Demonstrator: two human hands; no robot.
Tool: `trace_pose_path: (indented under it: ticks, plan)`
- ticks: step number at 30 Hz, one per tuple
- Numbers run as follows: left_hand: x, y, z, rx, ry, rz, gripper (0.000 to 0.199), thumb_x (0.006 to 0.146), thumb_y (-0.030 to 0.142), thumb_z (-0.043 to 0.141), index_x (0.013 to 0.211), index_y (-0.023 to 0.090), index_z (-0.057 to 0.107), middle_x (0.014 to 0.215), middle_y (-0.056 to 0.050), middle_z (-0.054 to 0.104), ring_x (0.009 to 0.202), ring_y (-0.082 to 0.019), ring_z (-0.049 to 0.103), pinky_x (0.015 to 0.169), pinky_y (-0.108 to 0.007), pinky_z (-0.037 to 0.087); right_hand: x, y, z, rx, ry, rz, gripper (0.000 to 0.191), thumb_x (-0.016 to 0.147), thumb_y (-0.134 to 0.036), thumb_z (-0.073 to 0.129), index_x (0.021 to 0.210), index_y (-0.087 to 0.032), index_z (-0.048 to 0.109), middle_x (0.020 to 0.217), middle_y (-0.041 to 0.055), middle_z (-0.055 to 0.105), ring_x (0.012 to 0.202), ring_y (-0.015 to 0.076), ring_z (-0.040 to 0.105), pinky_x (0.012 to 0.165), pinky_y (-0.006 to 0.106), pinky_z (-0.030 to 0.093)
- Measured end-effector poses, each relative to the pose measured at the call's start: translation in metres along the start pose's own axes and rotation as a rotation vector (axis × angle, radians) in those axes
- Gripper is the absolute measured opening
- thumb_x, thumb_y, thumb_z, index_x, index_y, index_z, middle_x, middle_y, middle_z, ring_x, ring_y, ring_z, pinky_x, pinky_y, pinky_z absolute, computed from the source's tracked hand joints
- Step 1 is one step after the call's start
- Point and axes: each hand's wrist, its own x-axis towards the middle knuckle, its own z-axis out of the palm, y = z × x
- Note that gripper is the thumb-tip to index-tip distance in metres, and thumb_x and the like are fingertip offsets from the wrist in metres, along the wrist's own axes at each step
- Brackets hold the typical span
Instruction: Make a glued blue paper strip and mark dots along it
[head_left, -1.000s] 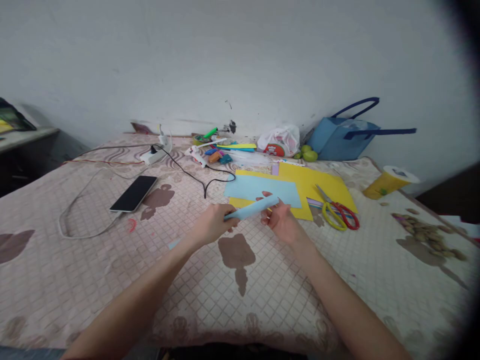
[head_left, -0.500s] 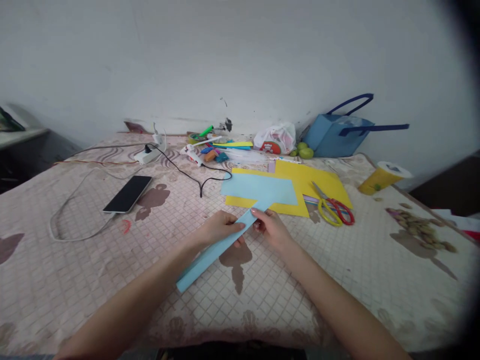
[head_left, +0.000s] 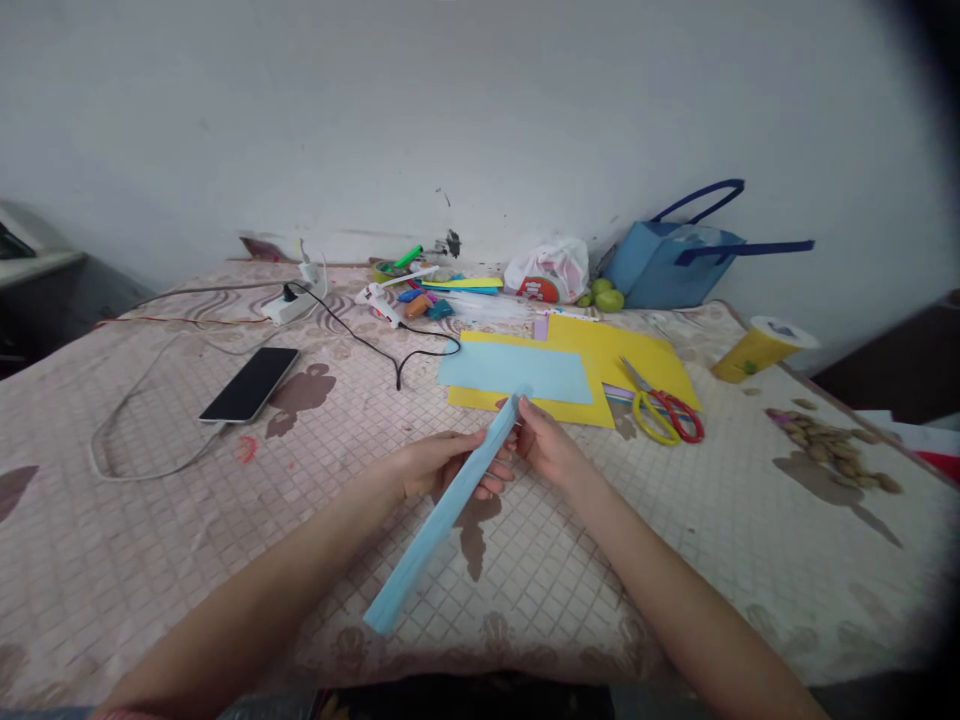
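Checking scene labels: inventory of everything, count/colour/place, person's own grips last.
paper strip: 1, light blue, held, centre
yellow sheets: 2+, yellow, centre-right
paper sheet: 1, light blue, on yellow sheets
scissors: 1, yellow/red handles, centre-right
phone: 1, black, left
cables: several, black/grey, left
power strip: 1, white, back-left
glue gun: 1, white, back
lumps: 3+, orange/blue/teal, by glue gun
plastic bag: 1, white/red, back
fruits: 3+, green, by plastic bag
handled bag: 1, blue, back-right
cylinder: 1, yellow/white, right
nut-like pile: uncounted, brown, far right
tablecloth: 1, pale patterned, beneath
left grip: 1, bare, paper strip's far half
right grip: 1, bare, paper strip's far end
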Motion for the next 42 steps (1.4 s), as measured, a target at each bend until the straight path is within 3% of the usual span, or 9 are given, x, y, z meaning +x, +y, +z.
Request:
trace_pose_path:
  ticks: [4,9,13,23,28,32,36,39,42]
  plan:
    - [0.004,-0.001,-0.004,-0.055,0.079,0.047,0.037,0.092,0.040,0.039,0.099,0.011,0.063,0.093,-0.010,0.067,0.076,-0.013,0.064,0.073,-0.025,0.052,-0.003,0.002,0.004,-0.038,-0.040,0.002,0.034,0.072,-0.054,0.062,0.073,-0.020,0.057,0.061,-0.0023,0.052,0.054,0.0105,0.045,0.050,0.024,0.038]
    - [0.009,-0.006,-0.005,-0.043,0.160,0.113,0.030,0.090,0.032,0.045,0.093,0.008,0.064,0.089,-0.012,0.068,0.071,-0.014,0.065,0.068,-0.027,0.054,-0.006,0.005,0.009,-0.102,0.039,-0.015,0.030,0.070,-0.045,0.069,0.077,-0.021,0.052,0.068,-0.0022,0.056,0.058,0.0100,0.051,0.055,0.024,0.041]
    - [0.012,-0.009,-0.002,-0.004,0.211,0.155,0.024,0.086,0.028,0.054,0.088,0.007,0.064,0.084,-0.012,0.068,0.066,-0.014,0.065,0.064,-0.026,0.054,-0.008,0.007,0.012,-0.155,0.027,-0.021,0.032,0.069,-0.044,0.069,0.084,-0.021,0.051,0.066,-0.0028,0.057,0.051,0.0100,0.050,0.049,0.025,0.040]
    - [0.005,-0.009,0.002,0.147,0.248,0.180,0.028,0.068,0.027,0.075,0.086,0.009,0.062,0.082,-0.009,0.068,0.068,-0.014,0.065,0.065,-0.026,0.053,-0.007,0.008,0.010,-0.150,0.087,-0.009,0.030,0.069,-0.043,0.069,0.087,-0.021,0.056,0.068,-0.0025,0.059,0.057,0.0112,0.053,0.053,0.025,0.041]
    - [0.006,-0.010,0.006,0.147,0.241,0.158,0.032,0.082,0.040,0.059,0.092,0.010,0.061,0.078,-0.009,0.067,0.063,-0.014,0.064,0.061,-0.026,0.053,-0.008,0.009,0.014,-0.117,0.068,-0.052,0.026,0.071,-0.040,0.069,0.087,-0.021,0.061,0.067,-0.0028,0.056,0.056,0.0088,0.049,0.053,0.023,0.040]
    - [0.004,-0.004,0.008,-0.025,0.134,0.058,0.052,0.091,0.051,0.031,0.098,0.008,0.060,0.075,-0.009,0.066,0.062,-0.014,0.063,0.059,-0.025,0.052,-0.009,0.004,0.015,-0.014,-0.086,0.043,0.034,0.075,-0.047,0.062,0.100,-0.024,0.063,0.074,-0.0003,0.062,0.048,0.0079,0.041,0.048,0.025,0.039]
    - [0.003,-0.002,0.009,-0.121,0.097,0.017,0.045,0.094,0.042,0.032,0.096,0.008,0.061,0.071,-0.006,0.063,0.059,-0.010,0.059,0.055,-0.020,0.049,-0.011,0.001,0.016,0.008,-0.181,0.035,0.037,0.075,-0.048,0.060,0.105,-0.027,0.063,0.101,0.0026,0.064,0.051,0.0079,0.043,0.052,0.028,0.043]
    - [0.005,-0.006,0.008,-0.092,0.088,0.044,0.046,0.092,0.045,0.036,0.096,0.008,0.062,0.081,-0.009,0.065,0.069,-0.013,0.062,0.064,-0.025,0.050,-0.009,0.003,0.014,0.018,-0.150,0.045,0.033,0.074,-0.047,0.062,0.101,-0.027,0.065,0.097,0.0014,0.066,0.052,0.0085,0.046,0.050,0.026,0.042]
    - [0.009,-0.007,-0.002,0.059,0.199,0.204,0.042,0.085,0.048,0.048,0.092,0.009,0.063,0.088,-0.010,0.065,0.077,-0.017,0.061,0.072,-0.029,0.048,-0.004,0.004,0.005,0.063,-0.011,0.044,0.026,0.073,-0.042,0.065,0.091,-0.023,0.067,0.082,0.0005,0.066,0.066,0.0125,0.056,0.056,0.025,0.044]
